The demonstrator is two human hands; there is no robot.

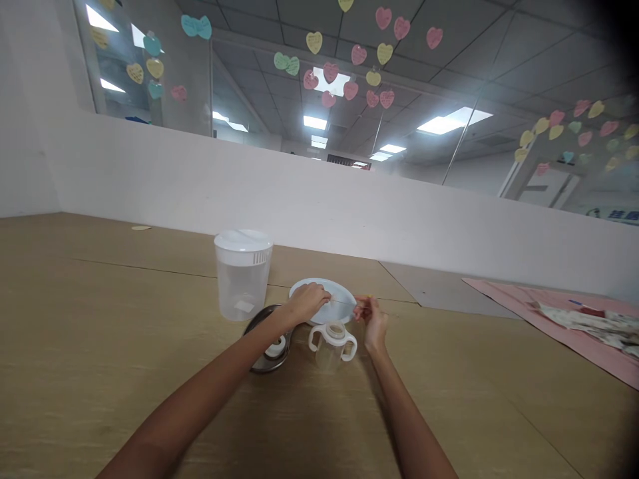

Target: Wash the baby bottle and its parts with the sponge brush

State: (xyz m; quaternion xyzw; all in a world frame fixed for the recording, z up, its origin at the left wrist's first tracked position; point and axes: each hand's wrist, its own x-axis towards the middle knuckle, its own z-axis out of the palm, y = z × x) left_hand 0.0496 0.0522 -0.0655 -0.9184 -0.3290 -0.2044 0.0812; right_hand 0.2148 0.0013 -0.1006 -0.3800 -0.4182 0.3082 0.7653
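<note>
Above a pale blue plate [344,311], my left hand [309,301] is closed in a pinch. My right hand [373,320] is at the plate's right rim, its fingers closed too. A thin, pale, stick-like thing [343,301] runs between the fingertips of both hands; its exact kind is too small to make out. Just in front of the plate stands a clear cup with two white handles [329,352], its top uncovered. Partly under my left forearm lies a round metal dish [269,362] with a small white ring-shaped part [276,347] in it.
A tall translucent tub with a white lid [243,279] stands upright behind the metal dish. On the right, a pink cloth [504,301] bears a patterned fabric and a pen. A small flat disc [141,228] lies far left. Behind the wooden table [124,319] rises a white wall.
</note>
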